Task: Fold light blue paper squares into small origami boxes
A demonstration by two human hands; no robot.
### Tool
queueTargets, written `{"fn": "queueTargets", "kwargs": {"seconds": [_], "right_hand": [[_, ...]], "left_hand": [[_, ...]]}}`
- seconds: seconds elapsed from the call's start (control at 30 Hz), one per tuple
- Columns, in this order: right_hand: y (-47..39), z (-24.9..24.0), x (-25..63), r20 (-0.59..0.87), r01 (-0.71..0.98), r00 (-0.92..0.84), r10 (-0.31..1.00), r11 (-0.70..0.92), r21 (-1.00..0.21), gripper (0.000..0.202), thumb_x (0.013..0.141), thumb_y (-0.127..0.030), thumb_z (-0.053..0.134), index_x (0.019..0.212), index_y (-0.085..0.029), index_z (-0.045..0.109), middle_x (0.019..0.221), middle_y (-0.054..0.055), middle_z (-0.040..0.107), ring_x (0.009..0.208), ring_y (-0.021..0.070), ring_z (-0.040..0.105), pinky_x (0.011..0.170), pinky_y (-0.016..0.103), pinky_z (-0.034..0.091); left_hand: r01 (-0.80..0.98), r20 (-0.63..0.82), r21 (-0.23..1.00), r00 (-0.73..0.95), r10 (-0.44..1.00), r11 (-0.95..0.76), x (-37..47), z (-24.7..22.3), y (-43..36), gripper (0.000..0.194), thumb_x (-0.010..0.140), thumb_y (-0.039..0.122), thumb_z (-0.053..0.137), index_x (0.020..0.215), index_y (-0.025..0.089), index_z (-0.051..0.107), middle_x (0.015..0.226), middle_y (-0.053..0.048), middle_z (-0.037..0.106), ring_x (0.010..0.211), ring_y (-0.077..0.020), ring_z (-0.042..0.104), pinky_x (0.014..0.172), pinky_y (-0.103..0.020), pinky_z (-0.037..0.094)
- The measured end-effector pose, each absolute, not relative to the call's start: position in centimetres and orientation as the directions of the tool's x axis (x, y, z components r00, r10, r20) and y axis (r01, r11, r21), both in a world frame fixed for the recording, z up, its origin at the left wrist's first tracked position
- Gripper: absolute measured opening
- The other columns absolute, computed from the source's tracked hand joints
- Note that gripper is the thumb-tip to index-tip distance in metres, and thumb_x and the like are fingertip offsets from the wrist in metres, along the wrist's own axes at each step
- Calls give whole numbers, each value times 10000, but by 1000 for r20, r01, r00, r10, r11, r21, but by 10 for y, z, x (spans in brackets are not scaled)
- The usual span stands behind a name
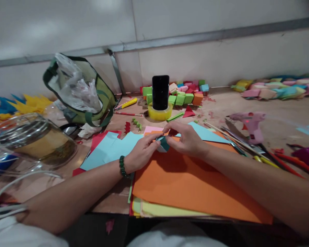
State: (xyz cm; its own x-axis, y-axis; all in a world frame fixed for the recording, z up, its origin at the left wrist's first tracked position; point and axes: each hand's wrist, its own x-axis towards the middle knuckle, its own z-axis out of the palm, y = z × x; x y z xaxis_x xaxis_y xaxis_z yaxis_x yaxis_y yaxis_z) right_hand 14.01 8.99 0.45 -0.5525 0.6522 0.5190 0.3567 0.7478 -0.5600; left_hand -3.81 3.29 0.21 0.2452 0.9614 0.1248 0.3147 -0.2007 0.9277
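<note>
A small teal and pale blue folded paper piece (163,144) is held between both hands above an orange sheet (195,181). My left hand (144,151), below a green bead bracelet (122,166), pinches its left side. The fingers of my right hand (182,137) are bent round its right and upper edge. The orange sheet tops a stack of coloured paper (167,208). Light blue sheets (110,151) lie left of my hands, over red paper. Another light blue piece (208,133) lies beyond my right wrist.
A phone (160,92) stands in a yellow tape roll (159,112), with paper cubes (180,99) behind. At left are a green bag (105,99) and a glass jar (38,140). A pink glue gun (253,125), sticks and pliers (285,163) lie at right. A yellow cutter (128,103) lies near the bag.
</note>
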Motion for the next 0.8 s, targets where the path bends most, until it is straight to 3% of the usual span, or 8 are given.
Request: {"fn": "queueTargets", "kwargs": {"seconds": [0.13, 0.23, 0.4, 0.6, 0.8], "right_hand": [[98, 0, 137, 415, 215, -389, 822, 519, -827, 207, 764, -239, 604, 960, -179, 567, 772, 19, 653, 641, 136, 600, 603, 275, 480], [101, 0, 135, 300, 106, -351, 887, 356, -928, 296, 765, -346, 643, 984, -167, 554, 660, -12, 629, 580, 134, 594, 558, 275, 479], [99, 0, 134, 317, 194, -399, 861, 417, -888, 251, 746, -382, 672, 848, -156, 634, 669, -3, 638, 562, 112, 549, 526, 244, 440], [99, -1, 134, 306, 127, -399, 864, 383, -915, 277, 827, -380, 562, 652, -164, 557, 581, -29, 541, 529, 101, 517, 501, 227, 441], [97, 0, 134, 289, 90, -442, 849, 363, -927, 353, 874, -437, 482, 650, -169, 530, 597, -15, 536, 560, 113, 526, 535, 247, 452]], "left_hand": [[80, 14, 996, 223, 975, -32, -40, -1, 37, 369, 847, 302, 469, 1145, 137, 610, 1162, -95, 637, 1002, -220, 598, 889, -325, 469], [-120, -43, 990, 241, 969, 74, -41, -3, 40, 353, 846, 315, 489, 1144, 166, 605, 1109, -80, 647, 940, -201, 612, 806, -309, 515], [-255, -104, 954, 205, 973, 156, -40, -2, 39, 317, 809, 283, 552, 1111, 185, 551, 973, -58, 646, 830, -165, 633, 734, -301, 539], [-191, -191, 956, 173, 966, 223, -38, 4, 35, 185, 738, 229, 573, 878, 202, 456, 666, 41, 561, 600, -107, 613, 570, -208, 482], [-163, -159, 968, 177, 971, 188, -39, 2, 36, 167, 757, 248, 582, 874, 193, 475, 668, 33, 570, 629, -124, 623, 582, -222, 496]]}}
